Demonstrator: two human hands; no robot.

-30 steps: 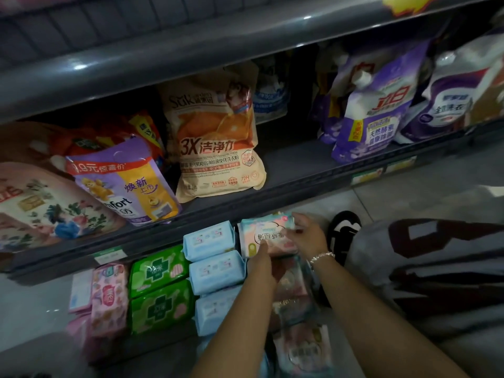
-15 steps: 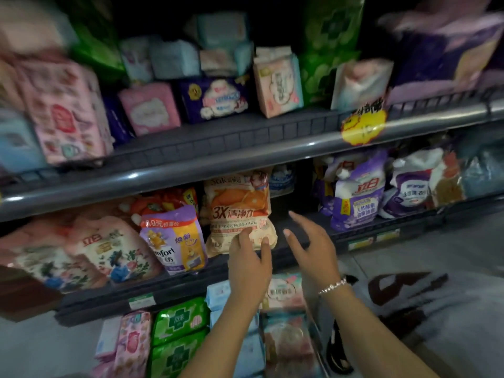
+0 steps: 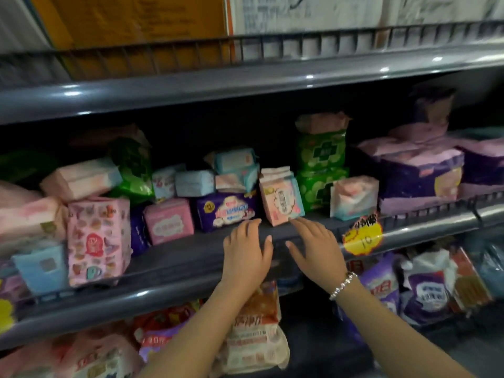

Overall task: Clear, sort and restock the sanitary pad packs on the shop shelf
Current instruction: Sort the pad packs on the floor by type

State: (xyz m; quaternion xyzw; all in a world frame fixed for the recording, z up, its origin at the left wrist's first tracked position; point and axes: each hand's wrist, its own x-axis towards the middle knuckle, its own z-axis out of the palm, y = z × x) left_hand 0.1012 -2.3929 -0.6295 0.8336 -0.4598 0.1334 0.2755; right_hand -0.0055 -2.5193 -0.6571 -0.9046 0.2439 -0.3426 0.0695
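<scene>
Both my hands reach up over the front rail of the grey shelf (image 3: 191,257) that carries the sanitary pad packs. My left hand (image 3: 246,251) is empty, fingers loosely extended, just in front of a purple pack (image 3: 226,210). My right hand (image 3: 316,248) is empty too, and its fingertips touch the bottom edge of an upright pink and blue pack (image 3: 282,199). Green packs (image 3: 320,170) are stacked right behind that pack. A tall pink patterned pack (image 3: 96,240) stands at the left.
A yellow price tag (image 3: 361,237) hangs on the shelf rail by my right hand. Large purple packs (image 3: 417,175) fill the shelf's right side. Detergent pouches (image 3: 256,331) sit on the shelf below. Cardboard boxes (image 3: 136,17) stand on the top shelf.
My hands let go of the pack on the floor stack and rose to the upper pad shelf. The view tilted up from the floor to this shelf.
</scene>
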